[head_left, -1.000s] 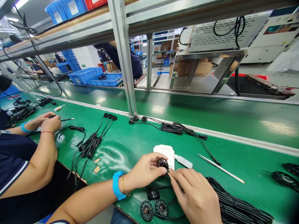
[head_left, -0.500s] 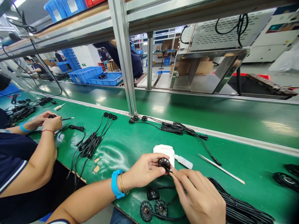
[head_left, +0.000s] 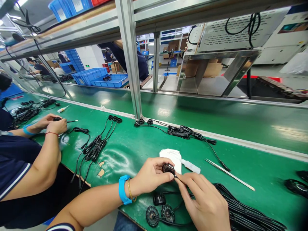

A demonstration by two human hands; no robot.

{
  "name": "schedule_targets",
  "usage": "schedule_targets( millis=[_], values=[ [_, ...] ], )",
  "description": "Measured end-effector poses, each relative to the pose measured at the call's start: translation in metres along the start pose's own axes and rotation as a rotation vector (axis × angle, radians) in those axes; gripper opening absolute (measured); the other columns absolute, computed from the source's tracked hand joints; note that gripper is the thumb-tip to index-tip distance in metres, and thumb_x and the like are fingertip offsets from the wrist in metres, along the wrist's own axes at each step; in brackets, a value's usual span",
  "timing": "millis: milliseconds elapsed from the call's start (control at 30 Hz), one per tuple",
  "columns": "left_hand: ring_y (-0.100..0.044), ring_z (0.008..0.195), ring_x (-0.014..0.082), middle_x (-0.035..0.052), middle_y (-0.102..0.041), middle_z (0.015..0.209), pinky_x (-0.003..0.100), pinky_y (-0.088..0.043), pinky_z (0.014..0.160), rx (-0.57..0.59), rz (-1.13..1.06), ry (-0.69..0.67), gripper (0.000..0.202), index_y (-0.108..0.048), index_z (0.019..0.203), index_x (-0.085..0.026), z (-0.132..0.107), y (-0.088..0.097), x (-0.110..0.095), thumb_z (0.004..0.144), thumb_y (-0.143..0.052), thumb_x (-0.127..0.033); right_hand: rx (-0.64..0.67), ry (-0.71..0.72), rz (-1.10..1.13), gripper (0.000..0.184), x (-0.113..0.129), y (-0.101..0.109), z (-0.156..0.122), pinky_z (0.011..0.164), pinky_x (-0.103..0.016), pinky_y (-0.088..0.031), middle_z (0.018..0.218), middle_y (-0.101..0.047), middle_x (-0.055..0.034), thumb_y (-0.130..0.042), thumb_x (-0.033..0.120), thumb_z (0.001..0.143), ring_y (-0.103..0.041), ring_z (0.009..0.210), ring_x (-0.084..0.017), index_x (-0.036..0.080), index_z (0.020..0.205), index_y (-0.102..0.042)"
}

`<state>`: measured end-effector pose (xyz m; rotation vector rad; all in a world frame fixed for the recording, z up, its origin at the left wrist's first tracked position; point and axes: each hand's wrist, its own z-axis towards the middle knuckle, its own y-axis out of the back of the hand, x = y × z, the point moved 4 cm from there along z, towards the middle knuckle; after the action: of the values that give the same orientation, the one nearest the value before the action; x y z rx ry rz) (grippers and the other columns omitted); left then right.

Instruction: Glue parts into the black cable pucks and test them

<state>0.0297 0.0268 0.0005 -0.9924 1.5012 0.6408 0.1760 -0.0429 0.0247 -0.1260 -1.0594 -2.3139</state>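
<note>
One round black part (head_left: 167,167) sits in the left hand (head_left: 148,178), between thumb and curled fingers, which close on its sides. From my place it overlaps the lower edge of the white cloth (head_left: 171,155). Right hand (head_left: 207,199): thumb and forefinger pinched together on a thin dark piece (head_left: 176,176) just beside the part; cannot tell whether the two are joined.

One camera, worn on the person's head, looks forward and down across the green surface (head_left: 130,147). It sits close above the left grip (head_left: 152,175), low at centre, and the right grip (head_left: 204,197), lower and further right. The post (head_left: 131,57) rises farther off; beyond, the view runs under the shelf (head_left: 96,26) to the machine (head_left: 221,38), upper right
</note>
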Motion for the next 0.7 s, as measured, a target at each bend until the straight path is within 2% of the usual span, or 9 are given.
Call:
schedule_targets(
  millis=[133, 333, 533, 700],
  values=[
    [-0.059, 0.077, 0.0126, 0.0064, -0.068, 0.093, 0.022, -0.047, 0.069, -0.048, 0.074, -0.046, 0.033, -0.070, 0.108, -0.011, -0.0006, 0.0000, 0.0024, 0.076, -0.070, -0.019, 0.010, -0.044, 0.113, 0.007, -0.0068, -0.0037, -0.0039, 0.077, -0.028, -0.042, 0.089, -0.064, -0.0024, -0.059, 0.026, 0.098, -0.060, 0.079, -0.016, 0.020, 0.100, -0.062],
    [-0.067, 0.086, 0.0172, 0.0094, -0.069, 0.114, 0.025, -0.053, 0.075, 0.009, 0.160, -0.082, 0.051, -0.063, 0.130, -0.016, -0.0042, -0.0033, 0.0032, 0.079, -0.065, -0.015, -0.007, -0.079, 0.043, 0.014, -0.0098, -0.0062, -0.0080, 0.073, -0.029, -0.040, 0.075, -0.060, -0.0001, -0.058, 0.027, 0.097, -0.056, 0.069, -0.014, 0.021, 0.085, -0.058],
    [-0.070, 0.089, 0.0205, 0.0088, -0.071, 0.116, 0.027, -0.056, 0.077, -0.027, 0.222, -0.069, 0.052, -0.064, 0.130, -0.017, -0.0056, -0.0042, 0.0034, 0.078, -0.067, -0.018, -0.032, -0.057, -0.081, 0.023, -0.0049, -0.0033, -0.0048, 0.068, -0.029, -0.036, 0.068, -0.055, 0.0012, -0.054, 0.028, 0.099, -0.052, 0.064, -0.014, 0.020, 0.077, -0.054],
    [-0.070, 0.085, 0.0185, 0.0095, -0.070, 0.117, 0.025, -0.055, 0.075, -0.015, 0.196, -0.051, 0.052, -0.064, 0.130, -0.016, -0.0046, -0.0051, 0.0050, 0.079, -0.068, -0.018, -0.032, -0.044, -0.118, 0.025, -0.0024, -0.0034, -0.0020, 0.066, -0.029, -0.034, 0.065, -0.051, 0.0013, -0.053, 0.027, 0.100, -0.049, 0.064, -0.014, 0.020, 0.076, -0.052]
  ],
)
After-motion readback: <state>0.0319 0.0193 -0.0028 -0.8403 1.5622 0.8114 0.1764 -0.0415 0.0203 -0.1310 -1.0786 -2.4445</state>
